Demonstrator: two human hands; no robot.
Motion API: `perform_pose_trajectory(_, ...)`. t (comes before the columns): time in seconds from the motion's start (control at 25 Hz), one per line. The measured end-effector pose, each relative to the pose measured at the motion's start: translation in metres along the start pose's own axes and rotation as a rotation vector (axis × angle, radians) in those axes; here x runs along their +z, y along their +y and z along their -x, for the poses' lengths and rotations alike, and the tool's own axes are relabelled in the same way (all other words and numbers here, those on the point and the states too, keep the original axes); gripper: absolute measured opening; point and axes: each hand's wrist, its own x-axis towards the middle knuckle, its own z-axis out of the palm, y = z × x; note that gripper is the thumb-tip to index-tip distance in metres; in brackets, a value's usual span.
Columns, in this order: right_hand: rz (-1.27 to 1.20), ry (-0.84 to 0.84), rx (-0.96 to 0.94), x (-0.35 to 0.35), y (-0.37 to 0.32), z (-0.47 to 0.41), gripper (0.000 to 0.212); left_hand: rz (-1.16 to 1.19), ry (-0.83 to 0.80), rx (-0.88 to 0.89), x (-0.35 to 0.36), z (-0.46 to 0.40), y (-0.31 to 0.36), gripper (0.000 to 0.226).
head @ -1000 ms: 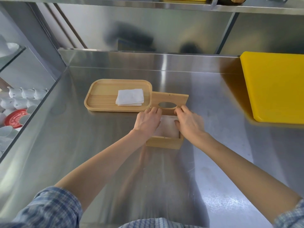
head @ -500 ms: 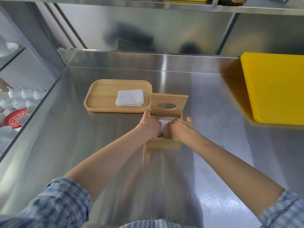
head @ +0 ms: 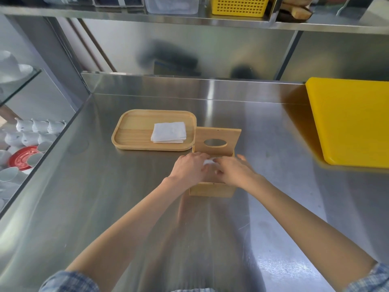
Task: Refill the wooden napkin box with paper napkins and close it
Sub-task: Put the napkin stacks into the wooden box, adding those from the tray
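Note:
The wooden napkin box (head: 211, 189) stands open at the middle of the steel counter. Its hinged lid (head: 217, 134), with an oval hole, is tipped up at the far side. My left hand (head: 190, 168) and my right hand (head: 233, 170) meet over the box's open top. Their fingers close on a white paper napkin (head: 209, 161), of which only a small part shows between them. The inside of the box is hidden under my hands. A small stack of folded napkins (head: 168, 132) lies on a wooden tray (head: 134, 135) just left of the box.
A big yellow cutting board (head: 353, 121) lies at the right. The counter's left edge drops to a lower shelf with white cups (head: 31, 131) and a red plate (head: 22, 155). A steel shelf overhead carries a yellow basket (head: 240, 5).
Both hands have drawn back from the box's far rim to its middle and come together on a napkin. The lid stands a little more upright.

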Motion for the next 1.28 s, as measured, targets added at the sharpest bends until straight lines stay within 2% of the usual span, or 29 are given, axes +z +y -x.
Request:
perform_pose_trajectory(0.16,-0.290,0.139,0.005,-0.011,-0.015,0.015,0.040,0.162,0.171,-0.119,-0.016,0.023,-0.016,0.035)
perform_pose_trajectory(0.28,-0.439,0.160,0.006,-0.012,-0.032,0.012,0.039,0.197,0.189,-0.205,-0.027,0.028,-0.033,0.035)
perform_pose_trajectory(0.6,-0.547,0.132,-0.073,-0.032,-0.086,-0.027,0.044,0.316,0.168,-0.340,-0.059,0.011,-0.086,0.036)
perform_pose_trajectory(0.76,-0.509,0.110,-0.034,-0.034,-0.108,-0.064,0.043,0.337,0.113,-0.393,-0.069,-0.010,-0.112,0.040)
perform_pose_trajectory(1.0,-0.533,0.028,0.225,-0.017,-0.116,-0.131,0.048,0.358,-0.023,-0.505,-0.063,-0.051,-0.146,0.048)
perform_pose_trajectory(1.16,-0.508,0.062,0.489,-0.007,-0.116,-0.173,0.051,0.379,-0.108,-0.581,-0.049,-0.081,-0.165,0.053)
perform_pose_trajectory(1.28,-0.515,0.075,0.618,0.003,-0.115,-0.195,0.053,0.428,-0.147,-0.644,-0.038,-0.100,-0.173,0.060)
